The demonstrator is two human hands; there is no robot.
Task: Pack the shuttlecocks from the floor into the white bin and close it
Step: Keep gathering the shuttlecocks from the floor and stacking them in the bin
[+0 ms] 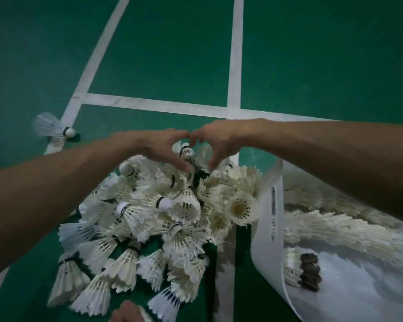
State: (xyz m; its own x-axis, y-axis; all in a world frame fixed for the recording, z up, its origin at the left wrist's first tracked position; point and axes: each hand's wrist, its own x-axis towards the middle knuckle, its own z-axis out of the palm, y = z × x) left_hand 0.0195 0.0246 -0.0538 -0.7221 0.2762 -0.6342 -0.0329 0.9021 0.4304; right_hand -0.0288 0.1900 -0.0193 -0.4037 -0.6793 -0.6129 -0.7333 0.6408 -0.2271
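A big pile of white feather shuttlecocks (172,212) lies on the green court floor in front of me. My left hand (158,145) and my right hand (221,140) reach over its far end, forefingers meeting, thumbs pointing down onto the feathers. They cup the top of the pile; one upright shuttlecock (186,152) stands between them. The fingertips behind the pile are hidden. The white bin (269,205) lies open at the right, its rim against the pile, with long stacked rows of shuttlecocks inside.
A lone shuttlecock (54,126) lies on a white court line at the far left. A short dark stack (310,271) sits inside the bin near its front. Part of my knee (126,312) shows at the bottom edge. White court lines cross the floor beyond.
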